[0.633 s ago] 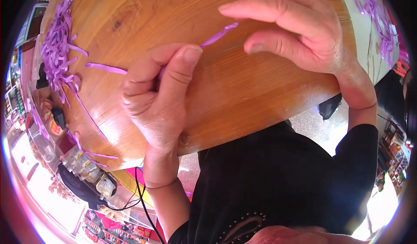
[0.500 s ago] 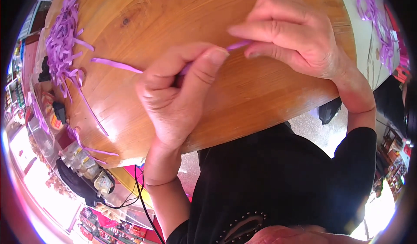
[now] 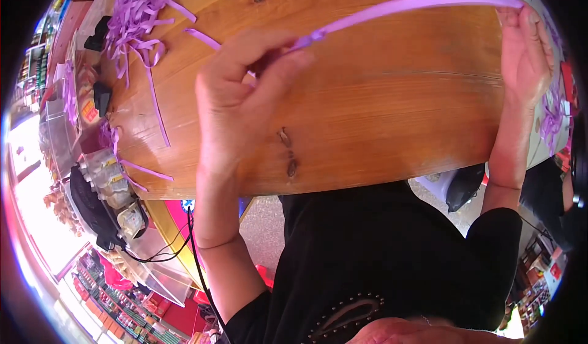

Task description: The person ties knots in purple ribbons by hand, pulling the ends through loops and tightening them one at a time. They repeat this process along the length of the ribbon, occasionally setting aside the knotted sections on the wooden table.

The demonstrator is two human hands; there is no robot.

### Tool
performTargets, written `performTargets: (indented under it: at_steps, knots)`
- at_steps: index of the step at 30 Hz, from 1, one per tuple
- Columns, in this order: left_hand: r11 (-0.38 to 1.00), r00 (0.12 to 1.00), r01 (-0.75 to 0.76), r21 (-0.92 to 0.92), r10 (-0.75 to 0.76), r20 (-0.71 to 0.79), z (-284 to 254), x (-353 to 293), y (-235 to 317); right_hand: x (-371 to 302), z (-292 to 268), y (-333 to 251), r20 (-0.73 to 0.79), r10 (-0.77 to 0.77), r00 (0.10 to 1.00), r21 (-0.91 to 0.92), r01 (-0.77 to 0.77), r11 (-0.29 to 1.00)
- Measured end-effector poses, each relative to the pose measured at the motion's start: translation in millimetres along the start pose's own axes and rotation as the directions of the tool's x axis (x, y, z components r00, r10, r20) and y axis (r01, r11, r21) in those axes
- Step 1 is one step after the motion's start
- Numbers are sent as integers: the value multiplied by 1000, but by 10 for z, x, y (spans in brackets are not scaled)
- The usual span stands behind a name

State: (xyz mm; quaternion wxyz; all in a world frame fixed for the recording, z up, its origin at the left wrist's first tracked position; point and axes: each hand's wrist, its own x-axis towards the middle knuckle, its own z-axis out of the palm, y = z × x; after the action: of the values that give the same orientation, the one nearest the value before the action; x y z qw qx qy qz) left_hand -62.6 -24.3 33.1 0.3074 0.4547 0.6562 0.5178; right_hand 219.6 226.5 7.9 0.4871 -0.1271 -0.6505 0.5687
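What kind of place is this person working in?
Probably a small shop or market stall used as a craft spot. The hands stretch a purple ribbon over a wooden table, cut ribbon strips lie heaped nearby, and stocked shelves show below.

Two hands are in view: the left hand and the right hand. One purple strip stretches between them. One wooden table lies below. One heap of purple strips sits at its far left; a second, smaller heap shows at the right edge. The strips within each heap are too tangled to count.
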Motion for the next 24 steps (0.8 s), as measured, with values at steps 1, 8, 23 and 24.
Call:
performTargets:
  at_steps: [1, 8, 23, 24]
  knots:
    - [995, 998, 61, -81, -63, -23, -56, -21, 0, 21, 14, -13, -19, -33, 999, 9, 33, 999]
    - [992, 999, -23, -128, 20, -27, -25, -166, -102, -5, 1406, -473, 309, -45, 950, -891, 306, 335]
    - [836, 960, 277, -473, -255, 112, 114, -320, 84, -112, 1833, -212, 718, -310, 624, -314, 687, 655]
    - [838, 962, 271, -473, -254, 100, 115, -325, 45, -118, 1841, -226, 721, -317, 616, -304, 692, 655]
